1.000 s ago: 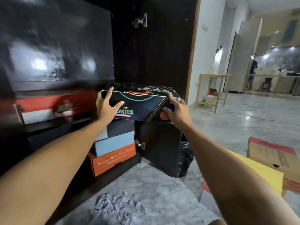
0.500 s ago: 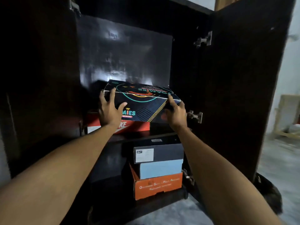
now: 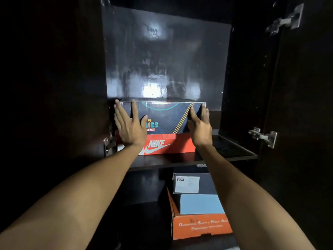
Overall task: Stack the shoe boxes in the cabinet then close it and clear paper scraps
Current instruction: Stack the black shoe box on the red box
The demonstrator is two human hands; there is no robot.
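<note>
A dark navy cardboard shoe box with teal, yellow and orange printing (image 3: 167, 117) sits flat on top of a red Nike shoe box with a white swoosh (image 3: 167, 144), both on the upper shelf (image 3: 225, 156) of a dark wooden cabinet (image 3: 54, 87), toward the shelf's left end and close to its front edge. The left hand (image 3: 128, 126) presses the navy box's front face near its left corner, fingers straight and spread wide, holding nothing. The right hand (image 3: 200, 127) is at the box's right front corner, thumb on the front face and fingers reaching round the right end.

Below the shelf, at the right side of the lower compartment, three more boxes are stacked: a dark box with a white label (image 3: 191, 184) on a pale blue box (image 3: 200, 204), both resting in an orange cardboard box with pale lettering (image 3: 200, 227). The open right cabinet door (image 3: 306, 105) carries two metal hinges (image 3: 263, 136).
</note>
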